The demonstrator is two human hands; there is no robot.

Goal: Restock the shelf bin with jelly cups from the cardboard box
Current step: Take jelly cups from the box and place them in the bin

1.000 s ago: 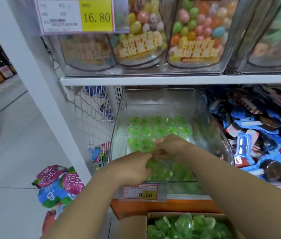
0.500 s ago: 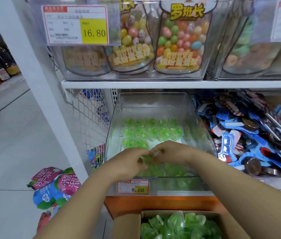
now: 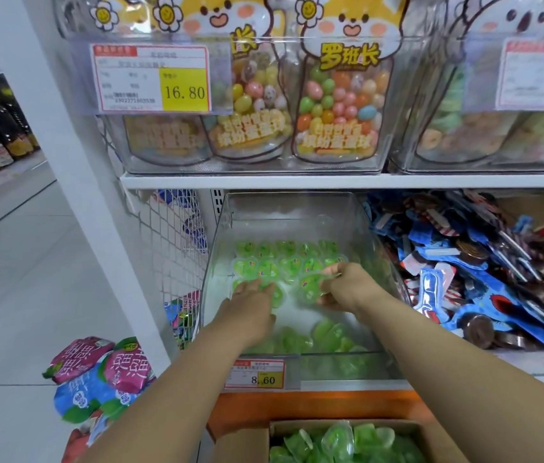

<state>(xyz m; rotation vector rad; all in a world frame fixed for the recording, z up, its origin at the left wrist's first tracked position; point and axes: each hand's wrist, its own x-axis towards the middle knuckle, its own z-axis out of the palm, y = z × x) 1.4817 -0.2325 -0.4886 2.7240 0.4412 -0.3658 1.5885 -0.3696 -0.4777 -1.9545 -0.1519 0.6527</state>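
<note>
Drawn apart since half a second back, when meeting fingertip to fingertip near the front of the clear bin (image 3: 297, 212); now reaching deeper, toward the rows of green jelly cups (image 3: 284, 259) laid lid-up across the bin floor. For the left hand (image 3: 255, 297): fingers fairly straight and a little spread, lying flat on a cup at the near left of the rows. For the right hand (image 3: 347, 289): thumb and fingers curled, pinching the rim of a single cup (image 3: 310, 289) at the near right of the rows; lifted or resting on the floor, cannot tell. More loose cups heaped against the bin's front wall, behind the price tag (image 3: 255, 374) reading 8.60. Below, at the bottom edge, the open cardboard box (image 3: 437, 432) with more green cups inside. Just right of the bin, a heap of blue packets (image 3: 457, 262); on the shelf above, bags of coloured candy eggs (image 3: 340, 105).
</note>
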